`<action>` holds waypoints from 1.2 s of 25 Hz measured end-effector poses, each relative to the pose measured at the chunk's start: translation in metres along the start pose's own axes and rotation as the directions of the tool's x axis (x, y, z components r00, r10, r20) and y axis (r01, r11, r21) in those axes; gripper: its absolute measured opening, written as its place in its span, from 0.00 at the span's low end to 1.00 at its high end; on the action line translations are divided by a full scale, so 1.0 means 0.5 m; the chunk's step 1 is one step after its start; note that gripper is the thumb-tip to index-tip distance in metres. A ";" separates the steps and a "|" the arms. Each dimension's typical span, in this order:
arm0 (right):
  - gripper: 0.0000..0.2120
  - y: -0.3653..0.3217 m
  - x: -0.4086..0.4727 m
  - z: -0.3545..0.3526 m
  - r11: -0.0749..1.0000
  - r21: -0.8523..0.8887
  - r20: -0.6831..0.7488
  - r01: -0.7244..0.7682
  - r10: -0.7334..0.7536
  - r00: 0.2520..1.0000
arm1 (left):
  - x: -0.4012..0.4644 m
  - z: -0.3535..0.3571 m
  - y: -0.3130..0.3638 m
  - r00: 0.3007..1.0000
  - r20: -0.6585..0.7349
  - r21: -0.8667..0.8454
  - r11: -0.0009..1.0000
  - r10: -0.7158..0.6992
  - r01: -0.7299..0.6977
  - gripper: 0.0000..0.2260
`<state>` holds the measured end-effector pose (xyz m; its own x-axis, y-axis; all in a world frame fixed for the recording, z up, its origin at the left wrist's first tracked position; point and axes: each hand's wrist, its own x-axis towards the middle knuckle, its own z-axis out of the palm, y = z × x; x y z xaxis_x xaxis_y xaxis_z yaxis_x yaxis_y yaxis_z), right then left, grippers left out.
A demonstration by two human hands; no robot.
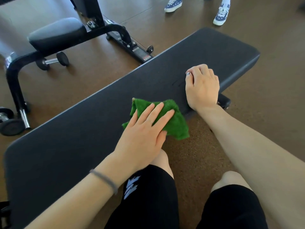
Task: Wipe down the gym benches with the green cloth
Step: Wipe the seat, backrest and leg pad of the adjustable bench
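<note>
Wiping step in hand, flat bench. Left hand (145,128) lies flat on the green cloth (171,120), fingers straight and spread, palm down — pressing, not gripping. The cloth is crumpled, not folded square. It sits on the near edge of the flat bench pad (99,116), roughly mid-length, with one corner hanging past the edge toward the person's knees. Judgement: the flat palm spreads pressure over the bunched fabric so it can be slid along the vinyl without rolling up.

Right hand (202,86) is on the same pad, farther toward the pad's right end and well clear of the cloth. Its fingers are curled down over the pad's surface near the edge and the thumb lies on top. It looks like a bracing hold, most likely to steady the bench and the body while the other hand pushes. It holds no loose object.

The pad surface shows faint scuff lines just left of the right thumb. Whether any part is already wiped cannot be told — no wet sheen is visible.

Containers: none in view — no bucket, spray bottle or bin.

Surroundings: a second, adjustable bench (56,33) stands behind, and a small dumbbell (52,61) lies on the floor under it. More weights (9,123) lie at far left. A bystander's patterned sneakers (221,14) show at top.
</note>
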<state>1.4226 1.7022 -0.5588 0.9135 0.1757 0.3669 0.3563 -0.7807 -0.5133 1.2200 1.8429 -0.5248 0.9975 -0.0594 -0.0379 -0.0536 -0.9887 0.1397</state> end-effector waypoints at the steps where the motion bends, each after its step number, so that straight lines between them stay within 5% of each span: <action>1: 0.15 -0.001 -0.001 0.002 1.000 -0.013 -0.002 -0.006 0.006 1.000 | -0.020 -0.002 -0.013 1.000 0.009 -0.004 1.000 0.009 -0.009 0.27; 8: 0.13 0.001 0.003 0.001 1.000 -0.025 -0.029 -0.004 0.004 1.000 | 0.275 -0.024 -0.085 0.989 0.008 -0.062 0.987 -0.150 0.150 0.23; 14: 0.13 -0.001 0.003 0.005 0.999 -0.039 -0.031 -0.015 0.014 0.999 | 0.085 -0.007 -0.118 0.996 0.009 -0.038 0.996 0.085 -0.084 0.25; 20: 0.14 -0.001 -0.002 0.002 1.000 -0.017 -0.035 -0.019 0.018 0.999 | 0.243 -0.038 -0.220 0.987 -0.007 -0.036 0.986 -0.163 0.162 0.23; 24: 0.14 -0.004 -0.002 0.001 1.000 -0.023 -0.050 -0.020 0.019 0.999 | 0.051 -0.026 -0.201 0.994 -0.051 -0.044 0.995 -0.095 0.093 0.24; 30: 0.14 -0.001 -0.001 0.003 0.999 -0.028 -0.055 -0.032 0.031 0.998 | 0.301 -0.025 -0.204 0.995 -0.030 -0.037 0.995 -0.099 0.098 0.23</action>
<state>1.4221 1.7035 -0.5600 0.9119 0.1185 0.3928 0.3208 -0.8028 -0.5026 1.3763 1.9364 -0.5326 0.9989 0.0428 -0.0215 0.0459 -0.9841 0.1717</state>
